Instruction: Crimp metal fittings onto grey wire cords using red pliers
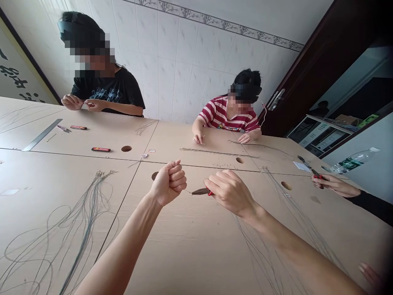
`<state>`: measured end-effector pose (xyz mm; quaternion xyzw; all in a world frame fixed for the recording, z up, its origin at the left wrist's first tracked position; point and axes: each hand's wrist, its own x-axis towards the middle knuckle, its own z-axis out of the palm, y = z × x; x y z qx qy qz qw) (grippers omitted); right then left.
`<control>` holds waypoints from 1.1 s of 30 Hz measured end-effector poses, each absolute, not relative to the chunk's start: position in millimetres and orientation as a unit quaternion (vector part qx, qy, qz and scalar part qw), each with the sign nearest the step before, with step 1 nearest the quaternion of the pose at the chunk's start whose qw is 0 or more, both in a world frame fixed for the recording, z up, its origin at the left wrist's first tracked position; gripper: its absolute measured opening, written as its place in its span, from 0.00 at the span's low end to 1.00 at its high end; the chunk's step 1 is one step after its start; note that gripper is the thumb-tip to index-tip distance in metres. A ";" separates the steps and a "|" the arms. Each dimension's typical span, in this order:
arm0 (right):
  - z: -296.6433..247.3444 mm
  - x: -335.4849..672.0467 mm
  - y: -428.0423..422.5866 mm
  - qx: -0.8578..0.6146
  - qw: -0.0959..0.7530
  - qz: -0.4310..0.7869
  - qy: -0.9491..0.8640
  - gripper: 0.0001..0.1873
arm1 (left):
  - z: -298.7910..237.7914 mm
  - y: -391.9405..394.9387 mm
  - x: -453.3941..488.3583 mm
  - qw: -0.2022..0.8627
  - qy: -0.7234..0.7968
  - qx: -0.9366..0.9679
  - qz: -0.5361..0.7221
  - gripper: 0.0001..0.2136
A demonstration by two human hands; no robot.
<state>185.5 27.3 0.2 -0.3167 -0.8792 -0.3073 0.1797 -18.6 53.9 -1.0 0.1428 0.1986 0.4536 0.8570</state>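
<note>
Both of my hands are raised over the middle of the light wood table (172,262). My left hand (169,183) is closed in a fist around a thin cord (188,191), and a short end sticks out on its right side. That end reaches the dark tips of small pliers (200,191). My right hand (231,191) is wrapped round their red handles, mostly hidden by the fingers. A bundle of thin grey cords (87,223) with metal ends lies left of my left arm. More loose cords (251,246) lie under my right forearm.
Across the table, two people handle small pieces; one wears a black shirt (123,88), the other a striped shirt (227,112). At right, another person's hand (334,184) holds pliers near a plastic bottle (356,160). A metal ruler (43,134) and a red-black tool (101,149) lie left.
</note>
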 end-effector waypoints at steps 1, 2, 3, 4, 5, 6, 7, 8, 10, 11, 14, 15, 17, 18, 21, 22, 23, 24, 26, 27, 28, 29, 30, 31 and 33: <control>0.5 185.4 27.5 -0.314 0.180 -0.309 -0.879 0.14 | -1.6 54.2 -18.7 0.856 0.203 0.143 0.454 0.22; 0.7 185.2 27.5 -0.312 0.181 -0.312 -0.879 0.14 | -2.0 54.3 -18.7 0.855 0.206 0.144 0.454 0.22; 0.9 185.1 27.4 -0.312 0.182 -0.313 -0.878 0.14 | -2.4 54.4 -18.7 0.854 0.209 0.144 0.455 0.22; 0.9 185.0 27.2 -0.312 0.182 -0.314 -0.878 0.15 | -2.6 54.5 -18.7 0.853 0.210 0.144 0.456 0.22; 0.9 184.9 27.1 -0.312 0.183 -0.315 -0.877 0.15 | -2.8 54.5 -18.8 0.852 0.212 0.145 0.456 0.22; 0.8 184.9 26.9 -0.313 0.183 -0.316 -0.877 0.15 | -2.8 54.6 -18.8 0.852 0.213 0.145 0.456 0.22; 0.7 185.0 26.8 -0.314 0.184 -0.316 -0.876 0.15 | -2.9 54.6 -18.9 0.851 0.213 0.146 0.457 0.22; 0.4 185.0 26.8 -0.313 0.184 -0.317 -0.876 0.15 | -2.9 54.7 -19.1 0.851 0.214 0.147 0.457 0.22; -0.2 185.2 26.9 -0.312 0.184 -0.318 -0.876 0.15 | -3.1 55.0 -19.6 0.850 0.215 0.147 0.457 0.22; -0.6 185.3 27.0 -0.312 0.184 -0.319 -0.876 0.15 | -3.3 55.1 -19.9 0.850 0.216 0.147 0.457 0.22; -2.0 185.4 27.1 -0.313 0.185 -0.320 -0.875 0.15 | -4.0 55.7 -20.9 0.849 0.219 0.146 0.458 0.22; -2.4 185.5 27.1 -0.312 0.185 -0.320 -0.875 0.15 | -4.3 55.8 -21.2 0.849 0.220 0.146 0.459 0.22; -3.2 185.6 26.7 -0.310 0.186 -0.318 -0.877 0.15 | -5.3 56.0 -21.5 0.848 0.221 0.144 0.460 0.22; -3.6 185.7 26.3 -0.309 0.186 -0.316 -0.878 0.15 | -6.0 56.0 -21.5 0.847 0.222 0.143 0.461 0.22; -4.6 186.0 25.1 -0.310 0.185 -0.309 -0.880 0.16 | -8.5 56.0 -21.1 0.848 0.222 0.138 0.461 0.22; -4.9 186.1 25.0 -0.311 0.183 -0.307 -0.881 0.16 | -9.1 56.1 -20.7 0.848 0.221 0.137 0.462 0.22; -5.2 186.2 25.0 -0.313 0.181 -0.304 -0.881 0.16 | -9.4 56.2 -20.2 0.848 0.220 0.135 0.464 0.22; -5.6 186.3 25.3 -0.318 0.179 -0.300 -0.881 0.16 | -9.3 56.4 -19.7 0.847 0.217 0.134 0.467 0.22; -7.2 186.4 26.5 -0.331 0.181 -0.275 -0.884 0.16 | -7.0 57.1 -19.1 0.843 0.205 0.130 0.480 0.22; -8.6 186.1 27.2 -0.340 0.188 -0.247 -0.888 0.15 | -4.9 57.4 -19.2 0.839 0.195 0.129 0.492 0.22; -10.7 185.6 27.6 -0.350 0.201 -0.204 -0.892 0.13 | -2.2 57.5 -19.8 0.833 0.183 0.128 0.505 0.22; -13.5 184.5 27.5 -0.364 0.223 -0.144 -0.893 0.11 | 0.7 57.5 -20.8 0.827 0.171 0.127 0.521 0.22; -16.9 182.7 26.8 -0.382 0.254 -0.067 -0.886 0.09 | 3.7 57.2 -22.2 0.819 0.157 0.127 0.537 0.22; -20.9 179.9 25.4 -0.407 0.293 0.025 -0.865 0.07 | 6.5 56.6 -23.9 0.811 0.141 0.126 0.554 0.22; -29.7 170.6 20.3 -0.460 0.377 0.222 -0.772 0.08 | 10.6 54.7 -27.3 0.794 0.109 0.125 0.585 0.22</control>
